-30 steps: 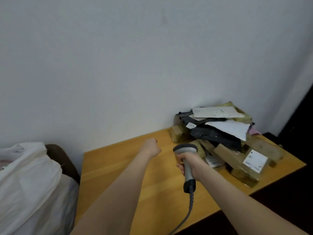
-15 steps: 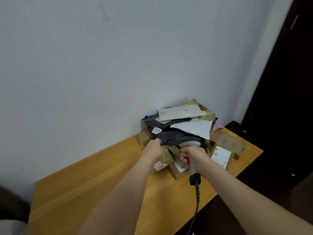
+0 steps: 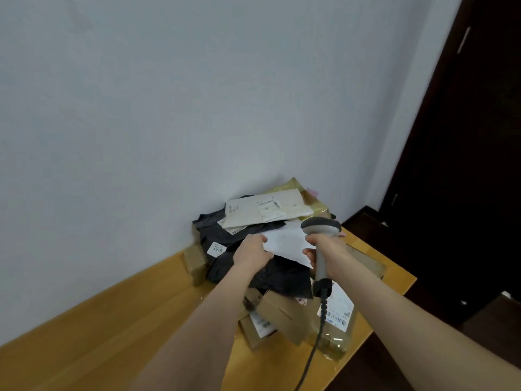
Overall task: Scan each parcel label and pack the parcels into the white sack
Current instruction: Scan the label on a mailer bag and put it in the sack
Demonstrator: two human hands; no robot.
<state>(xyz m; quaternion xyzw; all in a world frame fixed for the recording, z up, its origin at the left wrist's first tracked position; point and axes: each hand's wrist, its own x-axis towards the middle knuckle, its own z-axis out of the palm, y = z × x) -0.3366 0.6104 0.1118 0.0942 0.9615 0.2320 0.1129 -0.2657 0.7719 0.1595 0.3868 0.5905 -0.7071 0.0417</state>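
Observation:
A heap of parcels sits in the table's far right corner against the wall. A cream mailer (image 3: 267, 208) with a label lies on top, above black poly bags (image 3: 279, 275); brown boxes (image 3: 282, 314) and a labelled clear bag (image 3: 337, 311) lie lower down. My left hand (image 3: 252, 253) grips the left edge of a white flat parcel (image 3: 287, 244) in the middle of the heap. My right hand (image 3: 328, 249) holds the grey barcode scanner (image 3: 321, 230) by its handle, head over the heap's right side, cable trailing down. The white sack is out of view.
The wooden table (image 3: 112, 328) stretches left of the heap. A plain wall rises behind. A dark door (image 3: 465, 165) and dark floor lie to the right, past the table's right edge.
The view swung right and the sack left the frame. My left hand moved from the table to the heap and took the white parcel's edge. The scanner moved up over the heap.

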